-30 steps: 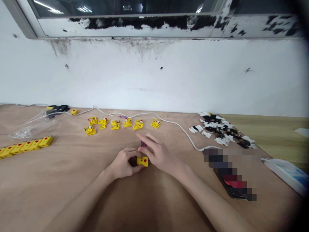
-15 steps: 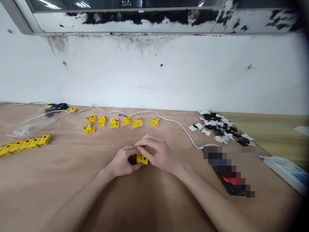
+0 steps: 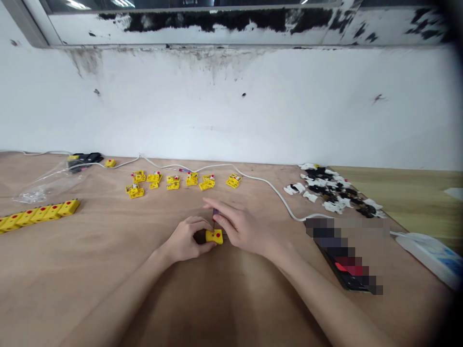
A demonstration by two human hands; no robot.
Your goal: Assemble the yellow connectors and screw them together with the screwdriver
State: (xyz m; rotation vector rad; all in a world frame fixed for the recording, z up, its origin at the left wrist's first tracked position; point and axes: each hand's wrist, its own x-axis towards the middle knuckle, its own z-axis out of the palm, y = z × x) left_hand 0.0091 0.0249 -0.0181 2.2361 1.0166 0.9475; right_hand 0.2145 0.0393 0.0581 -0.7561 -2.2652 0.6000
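1. Left hand: clenched on the left end of a yellow connector block, mid-bench on the plywood bench; contact with the bench cannot be told.
2. Block: long axis runs left to right, red-dot face up.
3. Right hand: grasps a purple-handled screwdriver, shaft near upright, tip pointing down at the block's far edge.
4. Surroundings: opened yellow connectors lie beyond the hands, a white cable further right, a row of closed yellow connectors well left, and white-and-black plastic pieces well right.
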